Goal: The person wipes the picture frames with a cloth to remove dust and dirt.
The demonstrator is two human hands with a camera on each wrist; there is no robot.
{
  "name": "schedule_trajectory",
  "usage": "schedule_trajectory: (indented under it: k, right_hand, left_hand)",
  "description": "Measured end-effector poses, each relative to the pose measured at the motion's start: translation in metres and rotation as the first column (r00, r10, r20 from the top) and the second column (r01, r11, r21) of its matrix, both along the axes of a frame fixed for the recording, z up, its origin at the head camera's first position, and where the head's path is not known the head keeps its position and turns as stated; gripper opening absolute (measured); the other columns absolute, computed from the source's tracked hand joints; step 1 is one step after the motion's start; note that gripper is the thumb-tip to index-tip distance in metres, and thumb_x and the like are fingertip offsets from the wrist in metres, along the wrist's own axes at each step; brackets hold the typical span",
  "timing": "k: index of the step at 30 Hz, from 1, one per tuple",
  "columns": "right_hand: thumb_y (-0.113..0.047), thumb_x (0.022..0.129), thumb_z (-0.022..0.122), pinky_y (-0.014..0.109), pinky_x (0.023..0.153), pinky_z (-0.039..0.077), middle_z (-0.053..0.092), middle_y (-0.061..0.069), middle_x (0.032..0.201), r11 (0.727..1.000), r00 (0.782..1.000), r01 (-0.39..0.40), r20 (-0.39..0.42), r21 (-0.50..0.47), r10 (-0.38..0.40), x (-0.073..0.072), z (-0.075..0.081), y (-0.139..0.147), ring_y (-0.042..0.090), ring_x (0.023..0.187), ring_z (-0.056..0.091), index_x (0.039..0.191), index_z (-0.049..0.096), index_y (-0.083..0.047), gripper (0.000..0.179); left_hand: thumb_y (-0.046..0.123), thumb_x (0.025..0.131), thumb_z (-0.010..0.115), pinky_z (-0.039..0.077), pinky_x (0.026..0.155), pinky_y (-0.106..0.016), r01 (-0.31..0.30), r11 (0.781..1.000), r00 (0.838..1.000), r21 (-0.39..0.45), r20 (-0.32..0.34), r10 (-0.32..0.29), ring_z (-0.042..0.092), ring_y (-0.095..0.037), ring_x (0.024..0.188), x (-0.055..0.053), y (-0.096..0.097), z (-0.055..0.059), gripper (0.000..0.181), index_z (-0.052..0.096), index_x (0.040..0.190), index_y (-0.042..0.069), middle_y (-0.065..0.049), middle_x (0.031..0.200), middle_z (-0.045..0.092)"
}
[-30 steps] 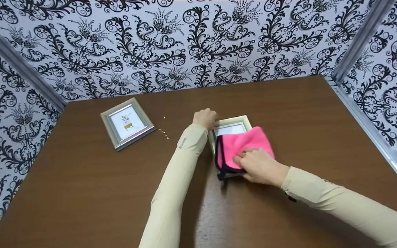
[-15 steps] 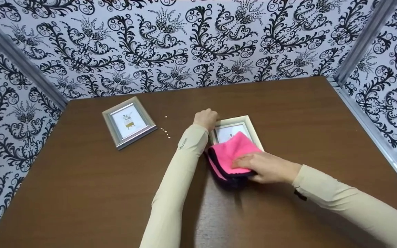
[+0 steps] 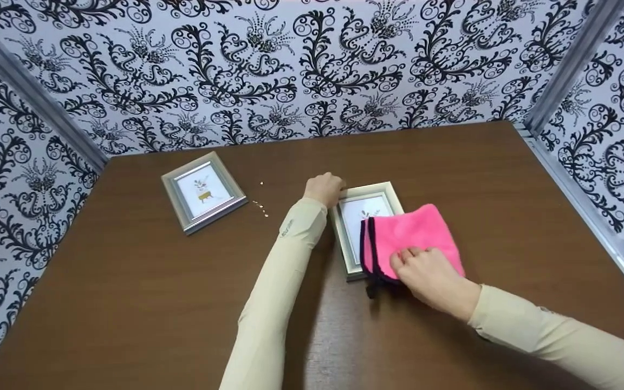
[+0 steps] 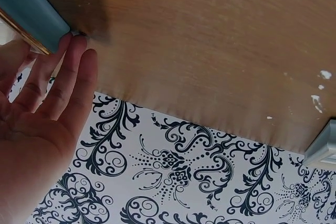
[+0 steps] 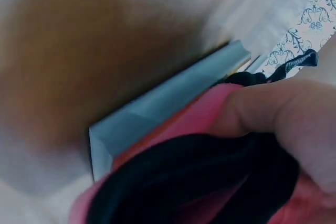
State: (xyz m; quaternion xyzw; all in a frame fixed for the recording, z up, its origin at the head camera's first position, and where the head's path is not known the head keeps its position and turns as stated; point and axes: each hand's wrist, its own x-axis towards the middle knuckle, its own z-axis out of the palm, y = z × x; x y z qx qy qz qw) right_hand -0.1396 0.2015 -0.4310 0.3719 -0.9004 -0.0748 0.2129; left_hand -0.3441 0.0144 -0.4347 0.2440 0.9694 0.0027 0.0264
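A pale picture frame (image 3: pixel 340 238) lies face up right of the table's middle. At its far left corner, my left hand (image 3: pixel 323 189) holds the edge; the left wrist view shows the fingers (image 4: pixel 79 77) against the frame's blue-grey side (image 4: pixel 39 14). My right hand (image 3: pixel 434 279) grips a folded pink cloth (image 3: pixel 417 235) with dark edging, which covers the frame's near right part and overhangs its right side. In the right wrist view, the thumb (image 5: pixel 247 111) presses on the cloth beside the frame's side (image 5: pixel 168 103).
A second picture frame (image 3: pixel 203 192) lies at the back left of the brown table (image 3: pixel 144 303). Several small pale flecks (image 3: pixel 260 206) are on the wood beside it. Patterned walls (image 3: pixel 268 70) enclose the back and both sides.
My right hand has drawn the cloth towards the near side, then swept it to the right, baring more of the picture's left part. My left hand stays on the frame's corner.
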Motion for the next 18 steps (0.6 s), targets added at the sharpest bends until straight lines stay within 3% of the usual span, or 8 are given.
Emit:
schedule_trajectory:
  k: [2, 4, 8, 10, 15, 18]
  right_hand:
    - [0.001, 0.064, 0.072, 0.036, 0.042, 0.044, 0.057, 0.009, 0.071, 0.999, 0.997, -0.038, 0.067, -0.035, 0.041, -0.002, 0.000, -0.003, 0.025, 0.063, 0.058, 0.084, 0.056, -0.002, 0.026]
    - [-0.001, 0.064, 0.075, 0.040, 0.053, 0.051, 0.064, 0.011, 0.081, 0.993, 0.984, -0.083, 0.148, -0.084, 0.095, -0.004, 0.001, -0.006, 0.027, 0.073, 0.063, 0.092, 0.060, -0.001, 0.032]
    - [-0.004, 0.068, 0.077, 0.047, 0.084, 0.051, 0.067, 0.015, 0.110, 0.975, 0.927, -0.145, 0.322, -0.170, 0.194, -0.008, 0.001, -0.015, 0.030, 0.100, 0.064, 0.115, 0.064, 0.000, 0.049]
    - [-0.004, 0.072, 0.075, 0.049, 0.091, 0.047, 0.065, 0.015, 0.118, 0.965, 0.900, -0.175, 0.367, -0.195, 0.237, -0.009, 0.001, -0.018, 0.030, 0.108, 0.061, 0.122, 0.062, 0.000, 0.052]
    - [-0.002, 0.070, 0.074, 0.047, 0.094, 0.045, 0.063, 0.014, 0.124, 0.929, 0.880, -0.297, 0.315, -0.221, 0.356, -0.006, -0.003, -0.015, 0.029, 0.113, 0.059, 0.124, 0.061, -0.001, 0.056]
    - [-0.002, 0.062, 0.078, 0.042, 0.095, 0.046, 0.062, 0.011, 0.125, 0.930, 0.888, -0.348, 0.276, -0.118, 0.368, 0.006, -0.005, -0.016, 0.027, 0.114, 0.058, 0.125, 0.061, -0.003, 0.065]
  left_hand:
    - [0.011, 0.089, 0.063, 0.055, 0.076, -0.046, 0.002, 1.000, 1.000, -0.003, -0.011, -0.002, 0.065, -0.029, 0.099, 0.000, 0.001, 0.000, 0.019, 0.074, 0.102, 0.018, -0.009, 0.108, 0.069]
    - [0.011, 0.088, 0.064, 0.055, 0.076, -0.045, 0.003, 1.000, 1.000, -0.007, -0.019, -0.003, 0.065, -0.028, 0.099, 0.000, 0.001, 0.000, 0.019, 0.074, 0.102, 0.018, -0.009, 0.108, 0.069]
    - [0.011, 0.087, 0.065, 0.055, 0.076, -0.045, 0.011, 1.000, 1.000, -0.019, -0.025, -0.012, 0.065, -0.028, 0.099, 0.000, 0.002, 0.000, 0.020, 0.074, 0.103, 0.019, -0.008, 0.108, 0.069]
    - [0.011, 0.087, 0.065, 0.055, 0.076, -0.045, 0.015, 1.000, 1.000, -0.024, -0.020, -0.016, 0.065, -0.027, 0.100, -0.001, 0.003, -0.001, 0.021, 0.074, 0.104, 0.020, -0.008, 0.109, 0.069]
    - [0.010, 0.088, 0.063, 0.055, 0.076, -0.046, 0.006, 1.000, 1.000, -0.010, 0.006, -0.006, 0.065, -0.029, 0.100, -0.002, 0.002, -0.001, 0.021, 0.073, 0.104, 0.019, -0.009, 0.110, 0.068]
    - [0.007, 0.087, 0.062, 0.055, 0.075, -0.046, 0.003, 1.000, 1.000, -0.004, 0.013, -0.003, 0.065, -0.031, 0.099, -0.001, 0.001, 0.000, 0.023, 0.072, 0.104, 0.018, -0.010, 0.110, 0.068]
